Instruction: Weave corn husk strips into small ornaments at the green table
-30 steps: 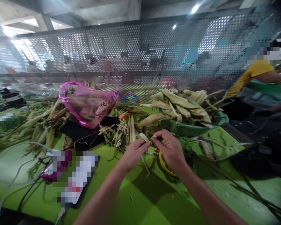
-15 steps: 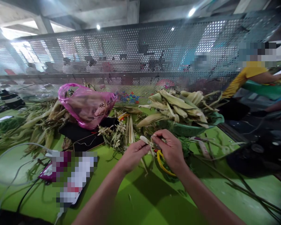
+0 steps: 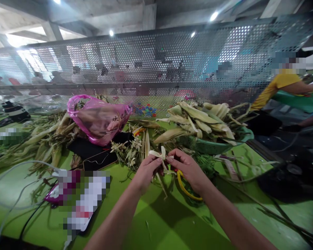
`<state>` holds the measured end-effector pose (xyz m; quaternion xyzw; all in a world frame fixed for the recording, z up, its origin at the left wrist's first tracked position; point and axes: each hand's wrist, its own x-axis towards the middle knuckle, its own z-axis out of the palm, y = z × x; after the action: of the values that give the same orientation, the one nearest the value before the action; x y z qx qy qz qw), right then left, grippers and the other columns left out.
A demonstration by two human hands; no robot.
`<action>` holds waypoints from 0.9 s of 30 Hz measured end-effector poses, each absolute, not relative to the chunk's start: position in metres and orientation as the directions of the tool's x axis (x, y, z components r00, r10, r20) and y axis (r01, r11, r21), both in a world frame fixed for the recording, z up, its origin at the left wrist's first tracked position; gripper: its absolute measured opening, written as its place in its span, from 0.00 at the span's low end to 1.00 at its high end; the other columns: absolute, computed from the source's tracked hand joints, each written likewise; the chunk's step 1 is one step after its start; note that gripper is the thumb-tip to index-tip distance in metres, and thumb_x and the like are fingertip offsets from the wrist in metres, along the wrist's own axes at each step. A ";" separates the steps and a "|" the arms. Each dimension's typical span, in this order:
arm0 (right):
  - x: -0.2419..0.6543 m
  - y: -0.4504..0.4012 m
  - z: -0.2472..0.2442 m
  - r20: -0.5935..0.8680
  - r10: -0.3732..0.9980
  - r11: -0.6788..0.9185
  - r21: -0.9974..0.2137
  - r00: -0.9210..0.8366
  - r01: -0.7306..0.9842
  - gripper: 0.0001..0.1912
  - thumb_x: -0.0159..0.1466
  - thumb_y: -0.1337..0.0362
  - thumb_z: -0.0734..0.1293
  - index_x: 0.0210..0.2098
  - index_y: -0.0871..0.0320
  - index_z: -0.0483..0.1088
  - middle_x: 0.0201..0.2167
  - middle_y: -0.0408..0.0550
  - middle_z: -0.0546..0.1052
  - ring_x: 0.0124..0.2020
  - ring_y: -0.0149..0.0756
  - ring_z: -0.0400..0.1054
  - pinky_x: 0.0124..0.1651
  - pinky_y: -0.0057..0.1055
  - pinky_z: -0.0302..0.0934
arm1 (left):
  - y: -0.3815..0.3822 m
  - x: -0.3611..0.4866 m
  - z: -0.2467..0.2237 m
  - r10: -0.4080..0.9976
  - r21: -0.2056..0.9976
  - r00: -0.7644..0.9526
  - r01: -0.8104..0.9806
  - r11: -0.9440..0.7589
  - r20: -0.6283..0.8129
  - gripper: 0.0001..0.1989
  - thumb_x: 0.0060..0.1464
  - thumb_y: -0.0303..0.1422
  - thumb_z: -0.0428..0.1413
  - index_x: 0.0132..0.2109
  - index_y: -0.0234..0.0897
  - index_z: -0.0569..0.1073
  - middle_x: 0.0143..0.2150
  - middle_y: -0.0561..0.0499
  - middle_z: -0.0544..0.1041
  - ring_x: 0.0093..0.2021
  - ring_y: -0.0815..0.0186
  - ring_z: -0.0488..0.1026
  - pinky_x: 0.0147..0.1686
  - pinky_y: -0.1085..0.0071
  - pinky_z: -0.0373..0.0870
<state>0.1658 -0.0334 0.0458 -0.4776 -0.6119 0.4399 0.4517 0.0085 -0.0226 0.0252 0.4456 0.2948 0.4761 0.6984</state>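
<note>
Above the green table, a small pale corn-husk flower (image 3: 162,155) with spread petals sits between my two hands. My left hand (image 3: 146,173) pinches it from the left between thumb and fingers. From the right, the thumb and index finger of my right hand (image 3: 187,169) close on the edge of a petal. A thin stem (image 3: 161,186) hangs below. A yellow ring-shaped handle (image 3: 183,187), with green stringy material about it, lies under my right hand. Past my left hand lies a heap of husk flowers and stems (image 3: 131,151).
A green basin (image 3: 211,147) heaped with dried husks (image 3: 198,119) stands beyond. At left are a pink plastic bag (image 3: 97,119), more husks (image 3: 45,139), a phone (image 3: 90,201) and cables (image 3: 26,163). A perforated metal screen (image 3: 146,62) closes the back. A person in yellow (image 3: 271,88) sits at right.
The flower's petals now stand out more openly, one pointing up, where a folded pale piece showed before. My hands stay close together, fingers shifted slightly. The view has moved a little.
</note>
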 end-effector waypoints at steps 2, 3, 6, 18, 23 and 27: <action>0.165 -0.034 0.047 0.153 0.979 0.179 -0.961 -0.133 0.212 0.12 0.60 0.55 0.65 0.28 0.57 0.65 0.22 0.39 0.64 0.25 0.30 0.57 0.29 0.28 0.53 | -0.023 0.009 0.027 0.939 0.897 0.343 -0.406 0.178 -0.031 0.17 0.48 0.44 0.59 0.33 0.34 0.68 0.26 0.55 0.65 0.24 0.74 0.59 0.25 0.76 0.55; 0.164 -0.034 0.047 0.166 0.978 0.191 -0.953 -0.125 0.236 0.11 0.59 0.56 0.65 0.27 0.57 0.65 0.22 0.38 0.63 0.24 0.30 0.56 0.29 0.28 0.52 | -0.023 0.010 0.027 0.943 0.898 0.330 -0.397 0.189 -0.053 0.18 0.47 0.45 0.59 0.32 0.34 0.68 0.25 0.56 0.64 0.23 0.75 0.57 0.24 0.76 0.53; 0.162 -0.037 0.047 0.211 0.976 0.220 -0.925 -0.060 0.311 0.11 0.58 0.58 0.65 0.23 0.56 0.64 0.20 0.37 0.61 0.24 0.31 0.54 0.28 0.28 0.50 | -0.024 0.012 0.028 0.953 0.918 0.298 -0.360 0.167 -0.056 0.19 0.48 0.46 0.58 0.29 0.35 0.65 0.22 0.58 0.58 0.22 0.76 0.52 0.23 0.76 0.48; 0.159 -0.042 0.040 0.378 0.925 0.333 -0.841 0.025 0.427 0.12 0.60 0.61 0.63 0.21 0.56 0.61 0.20 0.39 0.59 0.24 0.31 0.54 0.29 0.28 0.50 | -0.029 0.015 0.029 0.981 0.950 0.189 -0.312 0.018 0.043 0.16 0.51 0.42 0.56 0.27 0.35 0.62 0.23 0.58 0.56 0.23 0.75 0.51 0.24 0.76 0.48; 0.159 -0.042 0.042 0.365 0.931 0.322 -0.847 0.020 0.424 0.12 0.59 0.61 0.63 0.21 0.56 0.61 0.19 0.39 0.59 0.24 0.31 0.54 0.28 0.29 0.49 | -0.029 0.012 0.031 0.978 0.952 0.203 -0.307 0.021 0.044 0.17 0.50 0.43 0.57 0.26 0.36 0.61 0.22 0.58 0.55 0.22 0.75 0.50 0.23 0.75 0.47; 0.162 -0.040 0.039 0.376 0.926 0.323 -0.821 0.020 0.470 0.12 0.61 0.61 0.63 0.22 0.56 0.61 0.19 0.38 0.60 0.24 0.31 0.54 0.28 0.28 0.50 | -0.026 0.010 0.029 0.970 0.935 0.244 -0.344 0.085 0.002 0.17 0.48 0.44 0.58 0.28 0.35 0.63 0.21 0.58 0.55 0.22 0.75 0.51 0.22 0.75 0.45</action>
<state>0.1619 -0.0401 0.0393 -0.5305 -0.6581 0.2387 0.4780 0.0103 -0.0261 0.0294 0.4486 0.3488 0.5062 0.6487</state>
